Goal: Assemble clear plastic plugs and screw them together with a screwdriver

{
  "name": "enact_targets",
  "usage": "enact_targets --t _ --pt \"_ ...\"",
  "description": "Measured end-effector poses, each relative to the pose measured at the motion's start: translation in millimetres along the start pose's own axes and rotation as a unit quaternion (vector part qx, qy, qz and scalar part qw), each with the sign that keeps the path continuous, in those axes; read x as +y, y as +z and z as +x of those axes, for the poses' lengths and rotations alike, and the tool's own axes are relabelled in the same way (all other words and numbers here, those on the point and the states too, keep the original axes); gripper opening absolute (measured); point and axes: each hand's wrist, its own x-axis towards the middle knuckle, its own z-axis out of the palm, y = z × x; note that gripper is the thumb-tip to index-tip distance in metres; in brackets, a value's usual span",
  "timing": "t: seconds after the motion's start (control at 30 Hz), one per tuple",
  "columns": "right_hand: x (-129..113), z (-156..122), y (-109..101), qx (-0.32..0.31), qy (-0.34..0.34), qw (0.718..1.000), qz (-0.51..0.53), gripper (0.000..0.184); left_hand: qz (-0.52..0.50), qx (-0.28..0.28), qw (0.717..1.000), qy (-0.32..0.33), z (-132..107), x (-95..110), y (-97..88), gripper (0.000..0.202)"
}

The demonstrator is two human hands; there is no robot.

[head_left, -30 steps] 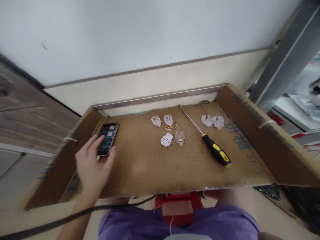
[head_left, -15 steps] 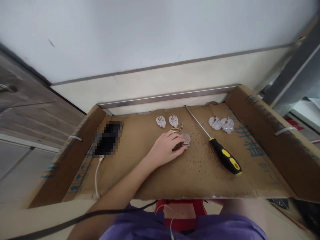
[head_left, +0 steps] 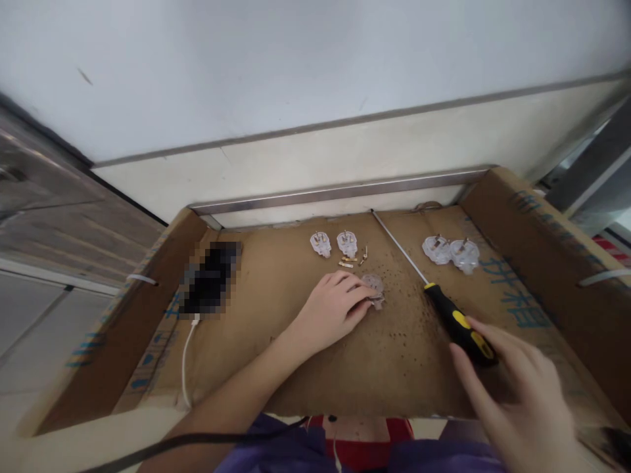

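Note:
My left hand (head_left: pixel 335 303) rests on the cardboard with its fingers closed on a clear plastic plug (head_left: pixel 375 289); the fingertips partly cover it. At the lower right, my right hand (head_left: pixel 527 387) is open, thumb and fingers spread on either side of a screwdriver (head_left: pixel 456 323). That screwdriver has a black and yellow handle and a long thin shaft pointing toward the back. Whether my fingers touch the handle, I cannot tell. Just behind my left hand lie small brass pieces (head_left: pixel 348 262), near two clear plugs with metal pins (head_left: pixel 347 243).
Two more clear plugs (head_left: pixel 464 255) lie side by side at the back right. A pixelated dark object (head_left: pixel 211 279) with a white cable (head_left: pixel 185 368) is on the left. Cardboard walls (head_left: pixel 537 276) border the work surface. A black cord (head_left: pixel 197 439) crosses my left forearm.
My right hand has come into view from the lower right and reached the screwdriver handle. My left hand stays at the clear plug, its fingers now closer together. The camera view has shifted slightly.

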Motion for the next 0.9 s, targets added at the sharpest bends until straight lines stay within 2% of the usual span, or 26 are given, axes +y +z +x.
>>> enact_targets --t 0.1,0.3,0.37,0.53,0.9 --pt "-3 9 17 0.024 -0.046 0.998 -0.033 0.042 -0.003 0.003 1.0 0.004 0 0 0.5 0.021" --pt "2 27 29 -0.027 0.044 0.999 -0.013 0.051 -0.007 0.006 1.0 -0.004 1 -1 1.2 0.016" --pt "4 30 30 -0.041 0.063 0.997 -0.004 0.053 -0.008 0.007 1.0 -0.005 1 0 1.1 0.016" --pt "0 28 29 -0.051 0.054 0.997 -0.028 0.056 -0.017 0.021 1.0 -0.006 0 1 1.1 0.014" --pt "-10 9 22 -0.057 0.049 0.997 -0.033 0.048 -0.027 0.034 0.999 -0.025 -4 3 3.7 0.014"
